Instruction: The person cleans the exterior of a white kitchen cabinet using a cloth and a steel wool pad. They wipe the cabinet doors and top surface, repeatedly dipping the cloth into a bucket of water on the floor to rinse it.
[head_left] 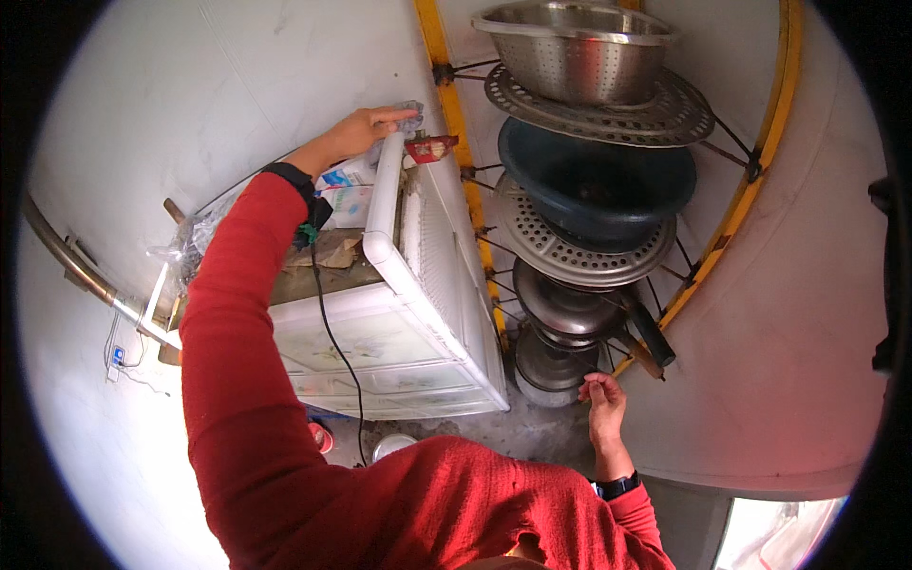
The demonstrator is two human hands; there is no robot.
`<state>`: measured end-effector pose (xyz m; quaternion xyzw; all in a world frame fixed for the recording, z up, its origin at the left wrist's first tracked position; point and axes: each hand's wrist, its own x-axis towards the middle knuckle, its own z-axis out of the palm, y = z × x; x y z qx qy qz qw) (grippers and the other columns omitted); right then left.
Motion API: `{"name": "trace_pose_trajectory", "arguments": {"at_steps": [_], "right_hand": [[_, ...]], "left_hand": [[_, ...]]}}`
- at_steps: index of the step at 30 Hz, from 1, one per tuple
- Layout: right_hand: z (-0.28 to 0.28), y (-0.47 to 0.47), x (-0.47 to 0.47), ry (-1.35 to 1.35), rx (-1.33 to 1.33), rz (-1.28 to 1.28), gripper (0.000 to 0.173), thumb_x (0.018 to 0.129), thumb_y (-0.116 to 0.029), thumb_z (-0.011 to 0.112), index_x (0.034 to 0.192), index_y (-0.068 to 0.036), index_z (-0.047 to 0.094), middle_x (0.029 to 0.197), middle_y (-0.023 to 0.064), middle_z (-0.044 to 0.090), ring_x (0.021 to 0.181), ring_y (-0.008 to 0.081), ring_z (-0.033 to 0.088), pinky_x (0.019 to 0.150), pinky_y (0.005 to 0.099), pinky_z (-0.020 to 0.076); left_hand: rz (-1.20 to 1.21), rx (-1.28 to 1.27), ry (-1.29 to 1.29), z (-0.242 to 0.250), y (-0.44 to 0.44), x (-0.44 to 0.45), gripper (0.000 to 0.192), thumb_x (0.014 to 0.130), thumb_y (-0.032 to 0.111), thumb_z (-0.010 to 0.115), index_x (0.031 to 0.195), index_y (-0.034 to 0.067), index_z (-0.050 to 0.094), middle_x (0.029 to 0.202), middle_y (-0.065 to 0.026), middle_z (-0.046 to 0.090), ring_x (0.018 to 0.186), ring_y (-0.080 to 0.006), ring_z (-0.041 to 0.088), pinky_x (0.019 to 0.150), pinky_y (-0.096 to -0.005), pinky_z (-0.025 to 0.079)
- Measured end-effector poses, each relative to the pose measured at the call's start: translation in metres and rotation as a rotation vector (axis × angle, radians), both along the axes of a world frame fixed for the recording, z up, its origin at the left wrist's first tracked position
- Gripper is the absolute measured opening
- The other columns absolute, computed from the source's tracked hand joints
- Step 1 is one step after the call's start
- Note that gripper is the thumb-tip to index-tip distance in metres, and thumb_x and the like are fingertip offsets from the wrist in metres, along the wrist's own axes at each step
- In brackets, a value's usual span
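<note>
My left hand (360, 133) reaches over the top of a white plastic drawer cabinet (385, 242). Its fingers lie on a crumpled piece of greyish plastic (410, 117) at the cabinet's raised rim, by the wall. A torn red packet (431, 149) sits just beyond that rim. Lower down, my right hand (605, 406) has its fingers curled in beside the bottom of a yellow-framed rack (464, 142). Metal pans (563, 306) with dark and brown handles stand near it. Whether the right fingertips pinch anything is too small to tell.
On the rack are a perforated steel colander (577, 64), round perforated trays (598, 267) and a dark basin (595, 178). Packets (345, 196) and clear plastic (189, 239) crowd the cabinet top. A black cable (331, 320) hangs down its front. Below are a red container (320, 437) and a pale round lid (393, 446).
</note>
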<state>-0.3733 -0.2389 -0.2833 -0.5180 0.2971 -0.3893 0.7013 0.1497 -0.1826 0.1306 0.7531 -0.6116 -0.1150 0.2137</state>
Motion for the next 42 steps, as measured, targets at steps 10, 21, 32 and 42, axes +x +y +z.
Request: {"name": "trace_pose_trajectory", "arguments": {"at_steps": [10,21,32,42], "right_hand": [[-0.018,0.0,0.003,0.024,-0.027,0.041,0.014,0.103,-0.004,0.053,0.106,0.001,0.066,0.083,0.0032,0.065,0.076,0.0119,0.06,0.074,0.0273,0.049],[-0.037,0.002,-0.021,0.077,0.004,-0.024,0.015,0.103,-0.002,0.051,0.105,0.0,0.066,0.081,0.0027,0.063,0.076,0.0114,0.058,0.074,0.0267,0.0477],[-0.029,-0.007,-0.005,0.038,-0.021,0.051,0.015,0.104,-0.003,0.051,0.105,0.0,0.066,0.081,0.0024,0.062,0.075,0.0112,0.057,0.072,0.0265,0.047],[0.005,-0.009,0.027,-0.027,-0.061,0.209,0.016,0.103,-0.004,0.053,0.107,0.0,0.067,0.084,0.0022,0.064,0.077,0.0099,0.057,0.073,0.0255,0.0482]], "left_hand": [[-0.358,0.24,-0.36,0.022,0.071,-0.134,0.035,0.1,0.032,0.05,0.09,0.01,0.075,0.099,-0.0077,0.069,0.107,-0.0279,0.054,0.104,-0.0406,0.038],[-0.303,-0.072,-0.635,-0.009,-0.006,-0.012,0.036,0.105,0.025,0.039,0.093,0.01,0.071,0.104,-0.0056,0.067,0.119,-0.0301,0.049,0.113,-0.0473,0.03],[-0.34,-0.029,-0.363,-0.008,0.078,-0.128,0.044,0.106,0.032,0.033,0.087,0.012,0.067,0.1,-0.0098,0.064,0.113,-0.0294,0.058,0.124,-0.0519,0.016],[-0.166,-0.341,-1.104,-0.048,0.12,-0.201,0.009,0.088,0.019,0.064,0.094,0.017,0.07,0.114,-0.0057,0.064,0.115,-0.0281,0.057,0.107,-0.0475,0.042]]}}
